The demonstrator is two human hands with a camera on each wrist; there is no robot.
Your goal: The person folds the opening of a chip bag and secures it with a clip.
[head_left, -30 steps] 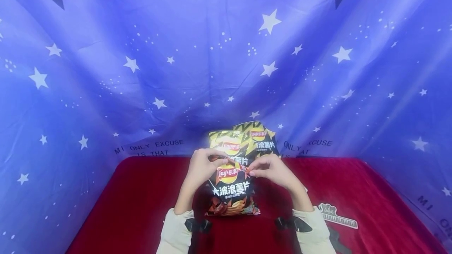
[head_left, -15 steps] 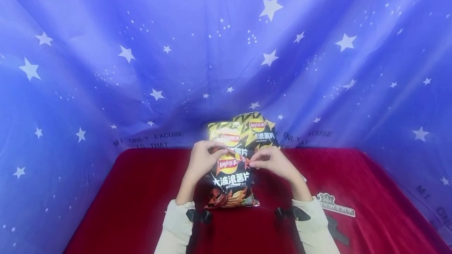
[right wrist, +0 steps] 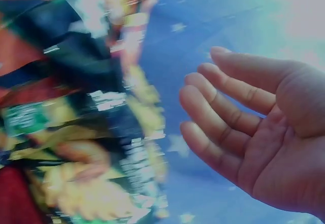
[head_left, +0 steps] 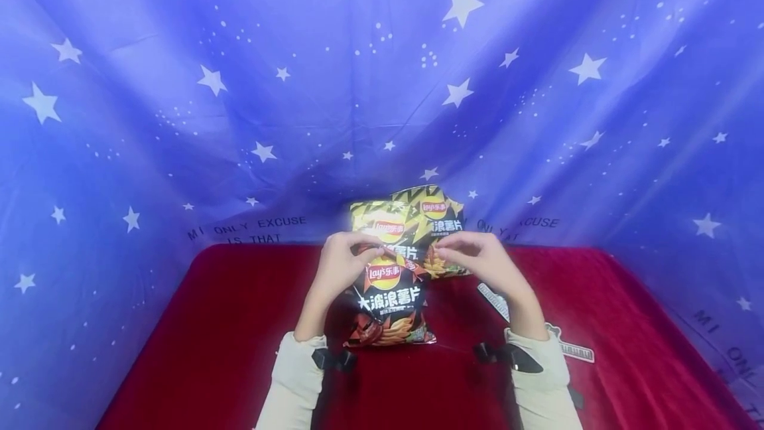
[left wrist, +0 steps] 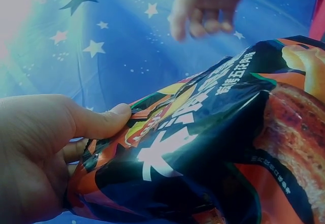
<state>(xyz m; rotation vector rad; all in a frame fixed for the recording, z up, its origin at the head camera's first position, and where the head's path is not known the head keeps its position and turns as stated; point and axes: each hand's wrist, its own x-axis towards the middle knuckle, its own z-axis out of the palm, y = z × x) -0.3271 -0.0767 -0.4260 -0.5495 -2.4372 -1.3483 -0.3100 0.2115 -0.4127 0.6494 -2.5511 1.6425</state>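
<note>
A black and red Lay's chip bag (head_left: 389, 300) is upright above the red cloth. My left hand (head_left: 343, 259) pinches its top left corner; in the left wrist view the thumb lies over the bag's crinkled top edge. My right hand (head_left: 486, 259) is off to the right, apart from this bag, and the right wrist view shows its fingers loosely bent with nothing in them. Behind stand two yellow and black Lay's bags, one chip bag (head_left: 384, 212) at the left and another chip bag (head_left: 444, 217) farther right, partly covered by my right fingertips in the head view.
A pale piano-key-patterned strip (head_left: 575, 352) lies by my right sleeve, and a similar strip (head_left: 493, 300) shows beside my right wrist. The red cloth (head_left: 239, 324) covers the table. A blue star-patterned curtain (head_left: 352, 85) hangs behind and at the sides.
My right hand has let go of the front bag's top right corner and moved right. The left hand keeps its hold. The head view has tipped slightly downward.
</note>
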